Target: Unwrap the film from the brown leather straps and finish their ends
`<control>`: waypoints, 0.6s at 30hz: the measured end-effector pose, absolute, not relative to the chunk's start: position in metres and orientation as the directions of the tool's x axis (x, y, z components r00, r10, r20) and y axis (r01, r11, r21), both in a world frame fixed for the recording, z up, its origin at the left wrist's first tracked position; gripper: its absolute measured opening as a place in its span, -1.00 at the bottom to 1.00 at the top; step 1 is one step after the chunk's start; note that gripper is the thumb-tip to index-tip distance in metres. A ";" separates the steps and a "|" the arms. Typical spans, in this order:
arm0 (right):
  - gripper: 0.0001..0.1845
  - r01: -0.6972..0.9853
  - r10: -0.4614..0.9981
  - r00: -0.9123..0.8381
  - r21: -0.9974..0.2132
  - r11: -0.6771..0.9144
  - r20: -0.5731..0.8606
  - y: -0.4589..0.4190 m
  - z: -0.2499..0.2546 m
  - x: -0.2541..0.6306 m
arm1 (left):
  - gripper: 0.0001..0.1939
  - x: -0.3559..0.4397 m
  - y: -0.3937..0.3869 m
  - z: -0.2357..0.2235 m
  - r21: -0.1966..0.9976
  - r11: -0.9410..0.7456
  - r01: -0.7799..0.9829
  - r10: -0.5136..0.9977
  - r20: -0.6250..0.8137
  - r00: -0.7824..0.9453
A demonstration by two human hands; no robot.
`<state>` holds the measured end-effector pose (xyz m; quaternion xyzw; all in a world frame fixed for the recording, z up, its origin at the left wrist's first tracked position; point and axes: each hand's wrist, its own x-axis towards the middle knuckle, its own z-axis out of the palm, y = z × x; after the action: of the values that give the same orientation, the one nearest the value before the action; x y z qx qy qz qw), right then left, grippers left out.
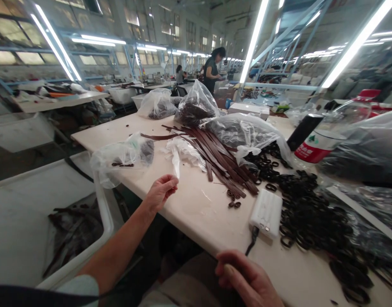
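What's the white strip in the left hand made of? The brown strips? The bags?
White strip: maybe smooth paper or plastic, looking thin. Brown strips: perhaps leather or imitation, softly shiny and flat. Bags: likely glossy plastic, see-through and crinkled.

A bin [17,213] stands left of the table [199,221], with dark-free space aside, loose strips [74,230] lying in it. Mid-table lies a bundle of long strips [215,155] — a heap of scraps [189,154] just to its left, a plastic bag [102,164] farther left at the edge. Filled bags [196,106] sit behind; a battery box [266,211] lies before the bundle's right end, loops [314,217] to its right, a bottle [315,147] behind them.
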<state>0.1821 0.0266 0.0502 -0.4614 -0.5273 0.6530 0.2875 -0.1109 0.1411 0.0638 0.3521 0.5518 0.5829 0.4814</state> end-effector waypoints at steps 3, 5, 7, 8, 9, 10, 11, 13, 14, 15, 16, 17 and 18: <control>-0.54 0.143 0.871 -0.441 -0.975 -0.171 -0.218 0.064 0.071 0.156 | -0.56 -0.106 0.122 0.063 0.945 0.088 -0.314 0.961 -0.163 -0.224; -0.54 0.172 0.869 -0.460 -0.979 -0.113 -0.181 0.088 0.076 0.134 | -0.61 -0.103 0.111 0.063 0.940 0.080 -0.330 0.972 -0.147 -0.184; -0.52 0.142 0.861 -0.478 -0.983 -0.117 -0.171 0.108 0.079 0.111 | -0.66 -0.100 0.101 0.062 0.962 0.072 -0.265 0.981 -0.116 -0.155; -0.51 0.105 0.855 -0.483 -0.982 -0.159 -0.190 0.117 0.080 0.100 | -0.68 -0.098 0.097 0.061 0.972 0.077 -0.224 0.985 -0.109 -0.137; -0.49 0.067 0.845 -0.490 -0.976 -0.207 -0.214 0.124 0.080 0.090 | -0.69 -0.097 0.092 0.060 0.979 0.084 -0.187 0.988 -0.107 -0.115; -0.46 0.033 0.834 -0.496 -0.965 -0.259 -0.241 0.130 0.081 0.080 | -0.69 -0.096 0.089 0.059 0.983 0.090 -0.161 0.990 -0.106 -0.095; -0.43 0.006 0.822 -0.504 -0.953 -0.304 -0.265 0.135 0.081 0.072 | -0.69 -0.095 0.086 0.057 0.985 0.088 -0.148 0.992 -0.100 -0.078; -0.37 -0.024 0.797 -0.528 -0.933 -0.358 -0.293 0.144 0.080 0.059 | -0.67 -0.095 0.081 0.053 0.987 0.070 -0.146 0.996 -0.078 -0.050; -0.36 -0.037 0.787 -0.537 -0.924 -0.381 -0.303 0.147 0.079 0.053 | -0.65 -0.095 0.080 0.051 0.986 0.061 -0.153 0.997 -0.067 -0.039; -0.38 -0.051 0.779 -0.545 -0.915 -0.400 -0.310 0.150 0.078 0.049 | -0.64 -0.096 0.079 0.049 0.985 0.057 -0.161 0.997 -0.063 -0.032; -0.41 -0.065 0.776 -0.548 -0.909 -0.412 -0.313 0.152 0.078 0.045 | -0.63 -0.096 0.079 0.048 0.984 0.060 -0.167 0.997 -0.066 -0.028; -0.45 -0.081 0.778 -0.546 -0.904 -0.420 -0.312 0.154 0.078 0.041 | -0.63 -0.096 0.078 0.046 0.982 0.068 -0.177 0.997 -0.074 -0.027; -0.48 -0.099 0.784 -0.540 -0.901 -0.422 -0.307 0.155 0.078 0.037 | -0.64 -0.096 0.076 0.045 0.977 0.081 -0.197 0.996 -0.088 -0.027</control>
<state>0.0374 0.1550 0.0781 -0.3796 -0.4506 0.7529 0.2932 -0.0956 0.0763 0.0448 0.4176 0.4780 0.5338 0.5587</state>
